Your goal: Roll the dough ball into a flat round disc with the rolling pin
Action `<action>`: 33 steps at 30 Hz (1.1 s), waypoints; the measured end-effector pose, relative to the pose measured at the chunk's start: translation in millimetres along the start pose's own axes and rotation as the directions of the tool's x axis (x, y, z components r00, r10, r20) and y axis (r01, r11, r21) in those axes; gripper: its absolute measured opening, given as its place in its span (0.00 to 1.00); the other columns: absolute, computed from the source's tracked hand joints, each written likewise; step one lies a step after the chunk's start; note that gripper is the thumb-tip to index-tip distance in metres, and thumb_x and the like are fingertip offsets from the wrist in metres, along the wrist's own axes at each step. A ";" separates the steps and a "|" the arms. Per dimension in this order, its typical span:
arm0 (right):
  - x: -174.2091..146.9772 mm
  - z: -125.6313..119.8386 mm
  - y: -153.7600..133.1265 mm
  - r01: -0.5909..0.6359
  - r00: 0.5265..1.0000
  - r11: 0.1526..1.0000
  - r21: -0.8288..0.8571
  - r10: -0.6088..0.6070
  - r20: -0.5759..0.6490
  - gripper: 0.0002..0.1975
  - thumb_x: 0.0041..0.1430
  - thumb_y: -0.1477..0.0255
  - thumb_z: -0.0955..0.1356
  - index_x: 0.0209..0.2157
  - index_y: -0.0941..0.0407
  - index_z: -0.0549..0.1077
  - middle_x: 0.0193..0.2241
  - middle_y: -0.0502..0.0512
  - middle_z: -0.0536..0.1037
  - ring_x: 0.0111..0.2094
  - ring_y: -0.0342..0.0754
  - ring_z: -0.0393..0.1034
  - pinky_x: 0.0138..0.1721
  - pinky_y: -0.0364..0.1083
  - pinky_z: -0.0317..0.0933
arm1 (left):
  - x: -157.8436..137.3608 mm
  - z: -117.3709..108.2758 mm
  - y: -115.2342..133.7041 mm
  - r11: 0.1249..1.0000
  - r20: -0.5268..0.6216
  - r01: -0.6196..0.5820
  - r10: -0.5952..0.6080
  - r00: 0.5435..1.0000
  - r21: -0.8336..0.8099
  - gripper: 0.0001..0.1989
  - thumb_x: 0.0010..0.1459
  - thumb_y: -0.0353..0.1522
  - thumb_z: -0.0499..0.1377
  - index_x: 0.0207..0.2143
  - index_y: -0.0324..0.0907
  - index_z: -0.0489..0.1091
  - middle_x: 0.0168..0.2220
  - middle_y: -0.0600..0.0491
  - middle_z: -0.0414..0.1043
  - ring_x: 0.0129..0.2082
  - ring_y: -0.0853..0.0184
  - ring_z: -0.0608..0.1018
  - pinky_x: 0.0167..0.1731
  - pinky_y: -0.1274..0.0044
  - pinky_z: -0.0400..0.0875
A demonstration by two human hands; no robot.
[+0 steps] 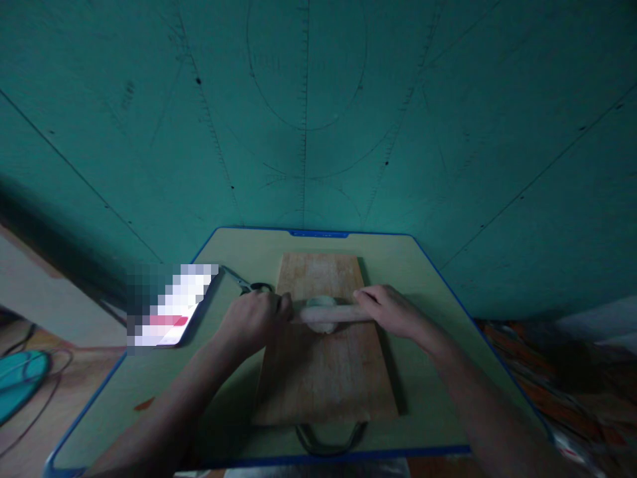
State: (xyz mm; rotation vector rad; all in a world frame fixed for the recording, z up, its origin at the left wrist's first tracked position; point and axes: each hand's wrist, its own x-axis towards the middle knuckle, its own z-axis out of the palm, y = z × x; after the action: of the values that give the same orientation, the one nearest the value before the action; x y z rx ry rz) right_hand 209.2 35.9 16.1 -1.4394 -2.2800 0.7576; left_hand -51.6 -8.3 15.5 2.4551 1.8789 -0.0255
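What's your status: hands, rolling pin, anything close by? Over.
Left hand and right hand gripping rolling pin, one near each end. Pin across pale dough on wooden board. Scissors beside board, near left hand.

A: Left hand?
B: Left hand: knuckles up, fingers curled in a grip. Left forearm bare, slanting in from lower left.
A: Right?
B: Right hand: likewise clenched, roughly level with the left; right forearm bare, from lower right.

A rolling pin lies across what seems dough on the cutting board, scissors to the left.
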 end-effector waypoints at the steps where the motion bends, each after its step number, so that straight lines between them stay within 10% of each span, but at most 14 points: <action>1: 0.7 0.0 0.2 -0.002 1.000 1.000 0.000 0.002 0.010 0.19 0.63 0.67 0.59 0.19 0.55 0.68 0.20 0.53 0.74 0.24 0.45 0.66 0.25 0.44 0.49 | -0.2 0.3 0.3 1.000 0.005 0.000 0.000 1.000 -0.003 0.15 0.63 0.34 0.48 0.32 0.40 0.73 0.20 0.48 0.69 0.21 0.61 0.73 0.20 0.73 0.53; 17: 3.5 11.8 14.6 -0.001 1.000 0.997 0.074 0.000 0.008 0.19 0.64 0.63 0.59 0.20 0.56 0.65 0.20 0.48 0.67 0.25 0.44 0.63 0.26 0.43 0.48 | -2.7 -8.7 6.0 0.986 -0.004 0.135 -0.136 0.991 -0.102 0.26 0.67 0.37 0.43 0.24 0.41 0.75 0.23 0.44 0.75 0.27 0.60 0.79 0.23 0.74 0.56; 33: -4.8 -3.3 2.3 -0.124 0.967 0.992 0.008 0.119 0.224 0.20 0.66 0.65 0.59 0.20 0.55 0.62 0.18 0.48 0.65 0.23 0.42 0.58 0.26 0.44 0.45 | -12.7 -3.1 0.2 0.985 0.164 -0.117 0.137 0.977 -0.124 0.20 0.68 0.33 0.44 0.31 0.41 0.73 0.24 0.49 0.75 0.23 0.65 0.75 0.22 0.75 0.51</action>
State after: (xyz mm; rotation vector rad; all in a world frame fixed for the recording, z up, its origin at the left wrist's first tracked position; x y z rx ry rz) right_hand 214.8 33.2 17.3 -1.5665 -2.3532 1.0260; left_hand -54.8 -20.4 19.2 2.4062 1.6061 -0.1190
